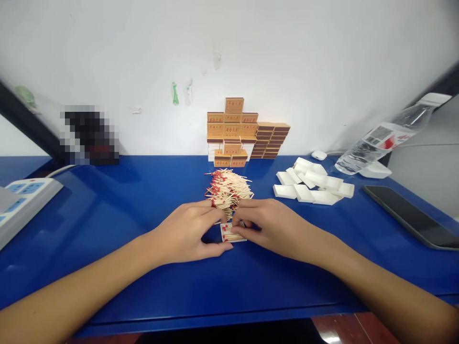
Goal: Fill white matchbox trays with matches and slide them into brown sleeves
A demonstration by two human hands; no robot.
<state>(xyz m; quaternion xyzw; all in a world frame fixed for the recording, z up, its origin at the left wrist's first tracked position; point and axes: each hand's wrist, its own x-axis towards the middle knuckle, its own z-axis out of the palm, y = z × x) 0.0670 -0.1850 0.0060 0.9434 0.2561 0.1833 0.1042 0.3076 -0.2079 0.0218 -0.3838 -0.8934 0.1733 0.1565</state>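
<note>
Currently, the left hand's fingers grasp a white tray on the desk, already bedded with matches; whether the right hand's fingers, bent over it, pinch any is unclear. Beyond, a large loose heap remains; then spare trays rightward, then stacked matchboxes.

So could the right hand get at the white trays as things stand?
Probably yes: the white trays lie farther back and to the right of the right hand, with only blue tabletop showing between. It is at the small tray of matches, so would likely have to leave that first.
</note>
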